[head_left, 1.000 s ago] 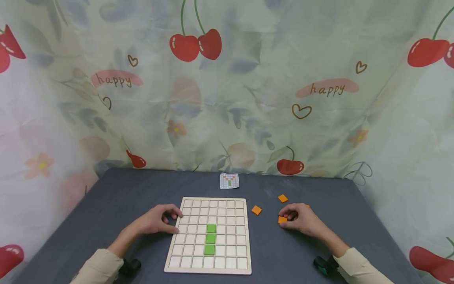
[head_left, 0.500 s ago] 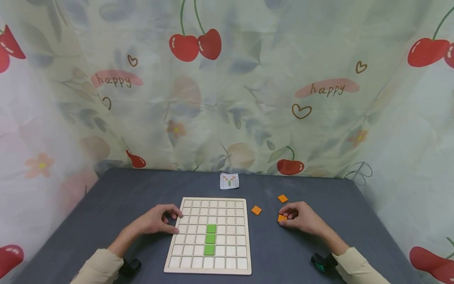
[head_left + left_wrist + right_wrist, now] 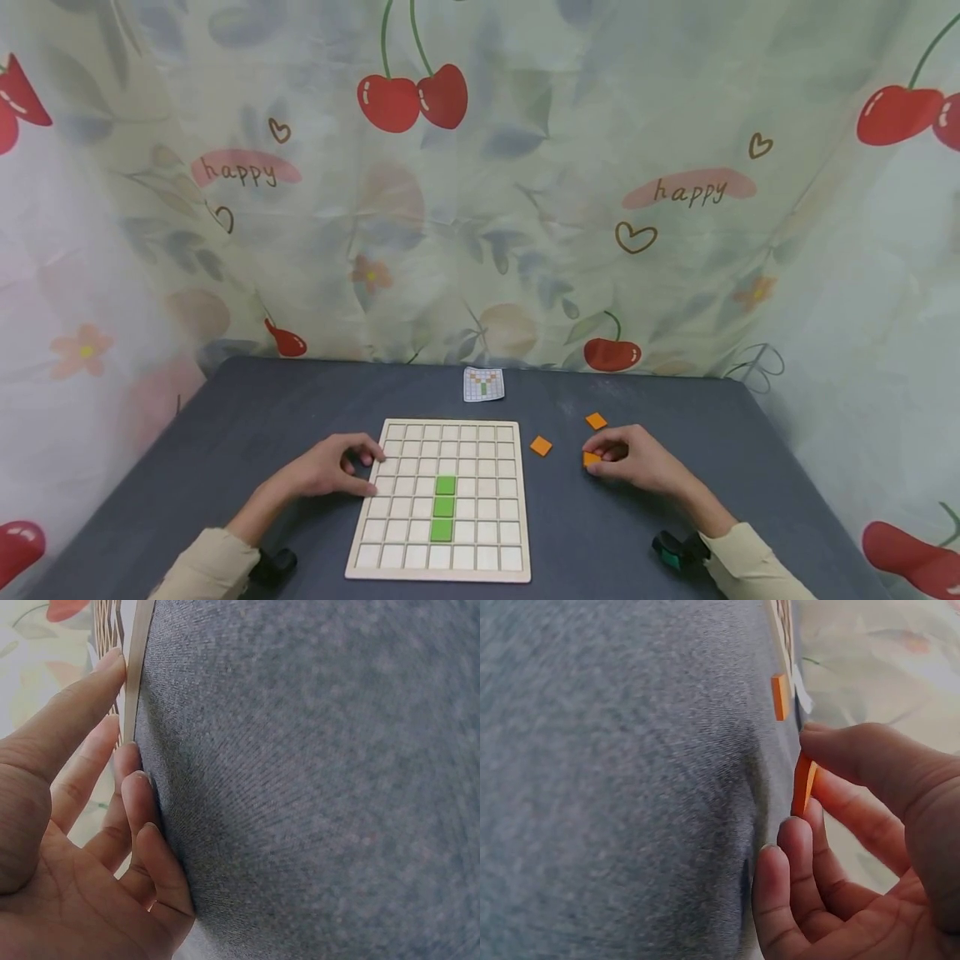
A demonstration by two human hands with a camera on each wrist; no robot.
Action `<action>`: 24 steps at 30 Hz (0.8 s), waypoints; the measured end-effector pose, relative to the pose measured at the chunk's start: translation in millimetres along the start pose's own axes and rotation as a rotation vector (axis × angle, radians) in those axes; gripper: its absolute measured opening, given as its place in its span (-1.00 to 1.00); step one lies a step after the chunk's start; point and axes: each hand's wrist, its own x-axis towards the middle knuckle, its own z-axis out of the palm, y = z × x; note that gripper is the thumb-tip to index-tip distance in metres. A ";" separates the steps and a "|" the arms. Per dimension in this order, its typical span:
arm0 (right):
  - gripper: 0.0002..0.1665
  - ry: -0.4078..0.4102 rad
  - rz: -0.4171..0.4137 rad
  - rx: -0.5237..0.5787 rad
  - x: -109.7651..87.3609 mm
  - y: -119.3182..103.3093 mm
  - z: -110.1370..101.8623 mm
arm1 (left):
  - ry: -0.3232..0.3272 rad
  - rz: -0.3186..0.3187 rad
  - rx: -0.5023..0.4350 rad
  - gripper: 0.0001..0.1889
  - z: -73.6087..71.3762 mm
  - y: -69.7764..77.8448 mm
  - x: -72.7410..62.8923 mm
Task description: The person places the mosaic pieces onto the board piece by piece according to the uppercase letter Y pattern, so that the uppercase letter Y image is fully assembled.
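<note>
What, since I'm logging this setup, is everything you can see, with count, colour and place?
Table: one, dark grey, under everything
Grid board: one, pale wood, front centre
Green tiles: three, green, one column on the board
Loose orange tiles: two visible, orange, right of the board
Held orange tile: one, orange, right of the board
Pattern card: one, white with orange and green, beyond the board
Printed cloth: pale with red cherries, back and sides; pieces uncountable
Wrist devices: two, black, at the wrists
Sleeves: two, cream, forearms
Left hand: one, touching the board's left edge
Right hand: one, pinching the held tile
</note>
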 end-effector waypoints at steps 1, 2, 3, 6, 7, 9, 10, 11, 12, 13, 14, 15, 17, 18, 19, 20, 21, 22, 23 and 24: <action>-0.72 -0.001 -0.003 0.010 0.1 -0.7 0.2 | 0.000 0.001 0.000 -0.60 0.0 -0.2 0.0; -0.71 -0.002 -0.006 0.019 0.2 -1.6 0.3 | 0.000 0.003 -0.001 -0.60 -0.1 -0.4 0.0; -0.70 -0.001 -0.007 0.027 0.3 -2.5 0.3 | 0.000 0.004 -0.002 -0.60 -0.1 -0.6 0.0; -0.68 0.002 0.000 0.047 1.0 -4.9 0.7 | -0.001 0.008 -0.005 -0.60 -0.2 -1.2 0.1; -0.68 0.003 0.004 0.050 1.2 -5.9 0.9 | -0.001 0.008 -0.005 -0.60 -0.2 -1.3 0.1; -0.67 0.003 0.007 0.054 1.9 -7.4 1.5 | -0.004 0.008 -0.009 -0.60 -0.1 -1.6 -0.1; -0.67 0.001 0.004 0.055 2.4 -8.1 2.0 | -0.005 0.007 -0.011 -0.60 -0.1 -1.7 -0.3; -0.67 -0.002 -0.001 0.050 2.9 -8.8 2.6 | -0.007 0.006 -0.012 -0.61 0.0 -1.8 -0.5; -0.67 -0.006 -0.008 0.048 3.5 -9.5 3.3 | -0.008 0.005 -0.013 -0.61 0.0 -1.8 -0.6; -0.67 -0.011 -0.017 0.046 4.1 -10.1 4.1 | -0.008 0.003 -0.014 -0.61 0.1 -1.9 -0.7; -0.67 -0.014 -0.027 0.046 4.9 -10.3 4.8 | -0.007 0.002 -0.015 -0.61 0.1 -1.9 -0.7; -0.68 -0.018 -0.036 0.049 5.8 -10.6 5.6 | -0.007 0.002 -0.015 -0.61 0.1 -1.9 -0.7; -0.69 -0.020 -0.059 0.058 8.2 -11.1 7.6 | -0.005 0.002 -0.014 -0.61 0.2 -1.9 -0.3; -0.69 -0.020 -0.071 0.067 9.5 -11.5 8.7 | -0.004 0.003 -0.013 -0.61 0.1 -1.8 -0.2; -0.69 -0.020 -0.083 0.077 11.1 -11.9 9.9 | -0.004 0.005 -0.013 -0.61 0.0 -1.8 0.0; -0.69 -0.021 -0.093 0.090 12.7 -12.2 11.2 | -0.005 0.006 -0.012 -0.61 -0.1 -1.6 0.0; -0.69 -0.022 -0.100 0.097 14.2 -13.3 12.5 | -0.005 0.007 -0.012 -0.61 -0.1 -1.5 0.0; -0.69 -0.019 -0.101 0.107 15.5 -14.8 14.1 | -0.005 0.008 -0.012 -0.60 -0.2 -1.3 0.1; -0.69 -0.016 -0.100 0.115 16.8 -16.4 15.7 | -0.006 0.011 -0.012 -0.60 -0.2 -1.3 0.1; -0.68 -0.015 -0.098 0.119 18.1 -18.2 17.4 | -0.007 0.012 -0.012 -0.60 -0.1 -1.1 0.1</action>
